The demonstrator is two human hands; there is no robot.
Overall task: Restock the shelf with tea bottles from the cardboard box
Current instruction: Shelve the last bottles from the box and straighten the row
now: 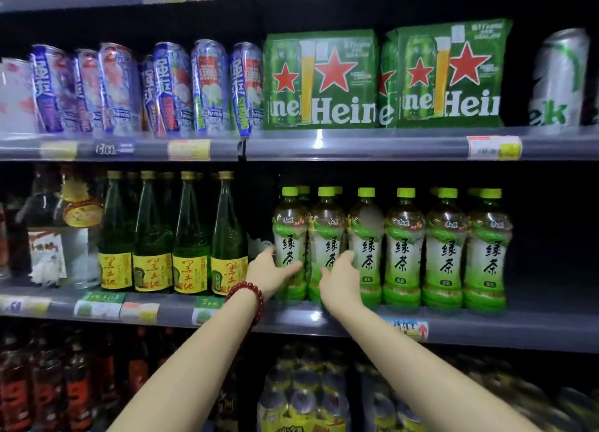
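Observation:
A row of green tea bottles with lime caps stands on the middle shelf (453, 324). My left hand (270, 274), with a red bead bracelet on its wrist, wraps the lower left side of the leftmost tea bottle (289, 227). My right hand (340, 280) holds the lower right side of the second tea bottle (326, 233), its fingers slipped between that one and the third tea bottle (368, 233). Both bottles stand upright on the shelf. More bottles stand behind the front row. No cardboard box is in view.
Dark green glass bottles with yellow labels (191, 237) stand just left of the tea. Above are cans (168, 87) and green beer packs (321, 81). The shelf below holds wrapped can packs (301, 396) and dark red bottles (45, 386). To the right of the tea row the shelf shows bare space.

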